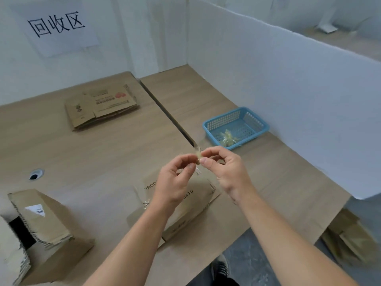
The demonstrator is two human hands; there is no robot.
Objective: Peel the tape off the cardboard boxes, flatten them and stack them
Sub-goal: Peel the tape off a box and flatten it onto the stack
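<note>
Matt cardboard box (185, 203), plastic basket (210, 125)

A flat box (101, 108) lies far back on the left. A basket (208, 125) sits on the right, tape bits (227, 138) in it. The middle box (191, 205) lies under the left hand (175, 182) and right hand (226, 172), a tape piece (198, 156) between them. An open box (47, 223) stands front left.

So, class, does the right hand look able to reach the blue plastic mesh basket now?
Probably yes: only bare wooden tabletop lies between the right hand and the blue plastic mesh basket, open-topped just beyond it. It and the left hand pinch a small tape scrap, though.
</note>
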